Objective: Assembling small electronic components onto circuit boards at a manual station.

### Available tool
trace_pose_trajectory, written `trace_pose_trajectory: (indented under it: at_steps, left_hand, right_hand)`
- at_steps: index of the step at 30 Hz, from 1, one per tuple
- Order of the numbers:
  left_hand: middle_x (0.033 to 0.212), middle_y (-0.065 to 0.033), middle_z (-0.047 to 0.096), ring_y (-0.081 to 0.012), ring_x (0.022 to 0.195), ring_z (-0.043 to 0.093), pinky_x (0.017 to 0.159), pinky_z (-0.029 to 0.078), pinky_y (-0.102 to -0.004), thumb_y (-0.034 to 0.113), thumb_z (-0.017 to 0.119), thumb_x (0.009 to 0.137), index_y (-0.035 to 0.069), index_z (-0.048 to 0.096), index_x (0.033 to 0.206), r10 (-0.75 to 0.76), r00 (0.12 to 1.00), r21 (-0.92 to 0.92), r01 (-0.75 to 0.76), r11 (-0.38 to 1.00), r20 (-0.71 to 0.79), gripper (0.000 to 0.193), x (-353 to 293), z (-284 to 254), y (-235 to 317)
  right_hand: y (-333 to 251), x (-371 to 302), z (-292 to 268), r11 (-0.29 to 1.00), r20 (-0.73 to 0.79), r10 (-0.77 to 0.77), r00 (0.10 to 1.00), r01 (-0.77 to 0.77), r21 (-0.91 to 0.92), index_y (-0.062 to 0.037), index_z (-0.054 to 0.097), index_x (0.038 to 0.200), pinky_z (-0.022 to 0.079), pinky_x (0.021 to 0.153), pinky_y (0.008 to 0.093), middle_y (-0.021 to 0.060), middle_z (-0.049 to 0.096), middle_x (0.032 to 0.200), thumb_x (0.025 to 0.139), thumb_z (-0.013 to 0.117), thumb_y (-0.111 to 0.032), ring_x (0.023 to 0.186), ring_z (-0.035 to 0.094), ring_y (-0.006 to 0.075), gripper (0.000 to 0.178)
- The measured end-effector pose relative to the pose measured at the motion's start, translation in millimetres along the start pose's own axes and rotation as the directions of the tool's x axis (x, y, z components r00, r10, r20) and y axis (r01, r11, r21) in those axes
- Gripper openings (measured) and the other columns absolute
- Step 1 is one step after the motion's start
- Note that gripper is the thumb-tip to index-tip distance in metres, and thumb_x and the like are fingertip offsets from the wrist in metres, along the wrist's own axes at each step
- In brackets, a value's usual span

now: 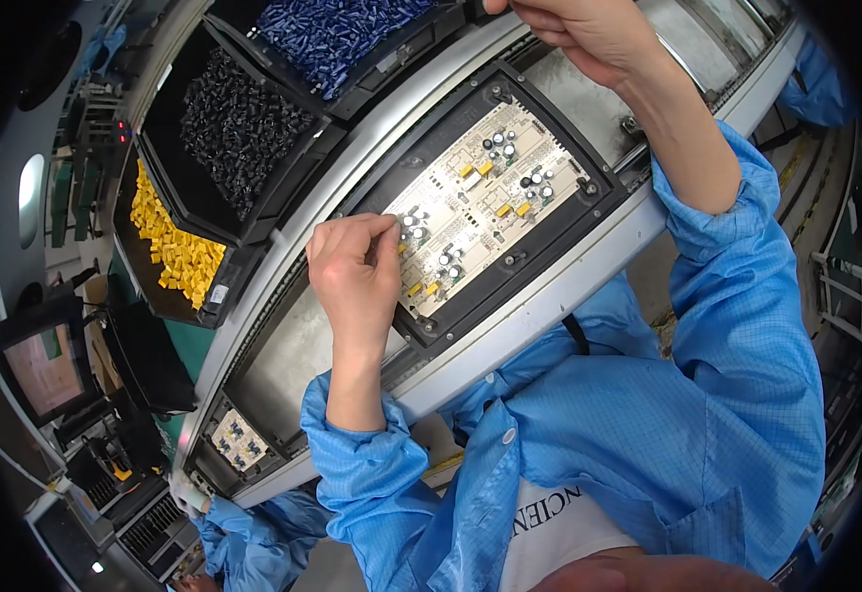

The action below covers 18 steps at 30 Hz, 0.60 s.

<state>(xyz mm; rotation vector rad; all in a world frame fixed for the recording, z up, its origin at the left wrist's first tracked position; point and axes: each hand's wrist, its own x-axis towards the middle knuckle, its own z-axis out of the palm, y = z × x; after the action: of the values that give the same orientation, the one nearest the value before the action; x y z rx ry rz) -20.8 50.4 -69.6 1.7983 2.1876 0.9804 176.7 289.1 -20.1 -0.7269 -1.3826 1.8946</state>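
Observation:
A pale circuit board with small capacitors and yellow block components lies in a black carrier frame on the conveyor. My left hand is at the board's left edge, thumb and forefinger pinched together beside a cluster of round capacitors. Whatever sits between those fingertips is too small or hidden to name. At the upper edge of the picture, my right hand is held beyond the far side of the carrier, fingers curled. Its fingertips are partly cut off, so anything held there does not show.
Beyond the conveyor rail stand black bins of blue parts, black parts and yellow blocks. Farther down the line at lower left lies another board, near a co-worker's gloved hand. A monitor stands at left.

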Motion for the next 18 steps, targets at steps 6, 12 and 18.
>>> trace_pose_trajectory:
  at_steps: [6, 12, 18]
  left_hand:
    - [0.082, -0.0041, 0.068, -0.0227, 0.082, 0.061, 0.079, 0.044, -0.0346, 0.002, 0.072, 0.074, 0.007, 0.07, 0.081, 0.074, 0.997, 0.083, -0.074, 0.994, 0.002, 0.009, 2.6, 1.9, 7.6]
    - [0.081, -0.0036, 0.067, -0.0229, 0.082, 0.061, 0.078, 0.044, -0.035, 0.001, 0.072, 0.072, 0.007, 0.07, 0.08, 0.079, 0.996, 0.115, -0.082, 0.99, 0.028, 0.01, 4.9, -0.4, 5.9]
    - [0.08, -0.0048, 0.066, -0.0251, 0.083, 0.06, 0.076, 0.045, -0.0359, 0.0, 0.072, 0.07, 0.007, 0.07, 0.077, 0.149, 0.988, 0.063, -0.151, 0.986, 0.033, 0.009, 3.9, 3.3, -2.3]
  right_hand:
    - [5.8, -0.3, 3.6, 0.997, 0.089, 0.029, 0.996, -0.022, -0.074, -0.0015, 0.065, 0.106, 0.03, 0.042, 0.0143, 0.0026, 0.068, 0.08, 0.094, 0.06, -0.011, 0.048, 0.043, 0.0007, 0.016]
    - [11.3, -1.7, 8.6, 0.997, 0.109, 0.067, 0.992, -0.062, -0.056, -0.0013, 0.065, 0.106, 0.031, 0.043, 0.0141, 0.0033, 0.069, 0.08, 0.094, 0.059, -0.009, 0.049, 0.045, 0.001, 0.015]
    - [22.3, -0.9, 8.5, 0.997, 0.117, 0.072, 0.99, -0.067, -0.049, -0.0008, 0.065, 0.105, 0.034, 0.046, 0.0144, 0.0045, 0.069, 0.081, 0.093, 0.059, -0.008, 0.052, 0.048, 0.0016, 0.015]
